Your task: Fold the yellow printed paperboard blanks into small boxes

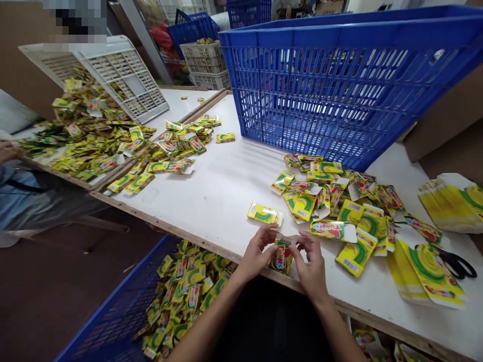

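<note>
At the table's front edge, my left hand [260,252] and my right hand [310,259] both grip one small yellow-and-green printed carton [282,255]. It stands tilted, its top end towards my thumbs and fingertips. Just beyond my left hand a single flat carton [264,213] lies on the white tabletop. A loose pile of similar cartons [328,196] spreads ahead and right of my right hand, some with white end flaps out. Stacks of flat yellow cartons [426,271] lie farther right, beside black-handled scissors [458,264].
A big blue crate [320,90] stands at the table's back. Below the left edge, another blue crate [109,306] holds many cartons. Heaped cartons [181,141] lie left, near a tipped white basket [128,80]. Another person's hand [9,151] is at far left.
</note>
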Motion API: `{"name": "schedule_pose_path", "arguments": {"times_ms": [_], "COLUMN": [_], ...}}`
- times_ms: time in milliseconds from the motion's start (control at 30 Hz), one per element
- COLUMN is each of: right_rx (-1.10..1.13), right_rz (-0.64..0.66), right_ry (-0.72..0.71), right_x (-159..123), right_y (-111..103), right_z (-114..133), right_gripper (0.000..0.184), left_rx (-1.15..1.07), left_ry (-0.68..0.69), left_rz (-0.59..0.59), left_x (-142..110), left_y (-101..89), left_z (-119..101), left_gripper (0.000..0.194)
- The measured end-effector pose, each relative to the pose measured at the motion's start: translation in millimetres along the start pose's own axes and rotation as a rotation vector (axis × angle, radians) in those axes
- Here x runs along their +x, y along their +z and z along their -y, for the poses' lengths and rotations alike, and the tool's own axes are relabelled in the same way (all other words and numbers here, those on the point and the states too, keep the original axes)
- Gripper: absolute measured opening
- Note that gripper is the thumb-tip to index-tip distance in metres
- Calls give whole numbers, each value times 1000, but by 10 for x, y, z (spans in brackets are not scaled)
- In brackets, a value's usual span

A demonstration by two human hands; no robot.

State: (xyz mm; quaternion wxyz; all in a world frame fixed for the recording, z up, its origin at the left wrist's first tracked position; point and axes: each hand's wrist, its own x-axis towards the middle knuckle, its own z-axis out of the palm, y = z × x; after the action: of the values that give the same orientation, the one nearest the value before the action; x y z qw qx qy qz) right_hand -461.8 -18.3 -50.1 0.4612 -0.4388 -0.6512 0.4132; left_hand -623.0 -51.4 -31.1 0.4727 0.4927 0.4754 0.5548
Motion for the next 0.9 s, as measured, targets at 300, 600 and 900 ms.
{"name": "schedule_pose_path", "arguments": {"times_ms": [300, 600, 900], "right_rx": [-46, -122, -51], "right_rz": [63, 30, 34], "right_ry": [-109, 72, -120], "right_x": [-29, 102, -41], "right_y": [-27, -32, -26], "right_z": [78, 170, 31], "right_gripper": [14, 21, 10], "left_rx": [228, 248, 150], "left_ry": [50, -8, 36], "left_rz": [-74, -125, -42], "left_x": [0, 106, 45], "left_y": [68, 113, 18], "left_z": [-23, -51, 46], "left_gripper": [13, 14, 14]}}
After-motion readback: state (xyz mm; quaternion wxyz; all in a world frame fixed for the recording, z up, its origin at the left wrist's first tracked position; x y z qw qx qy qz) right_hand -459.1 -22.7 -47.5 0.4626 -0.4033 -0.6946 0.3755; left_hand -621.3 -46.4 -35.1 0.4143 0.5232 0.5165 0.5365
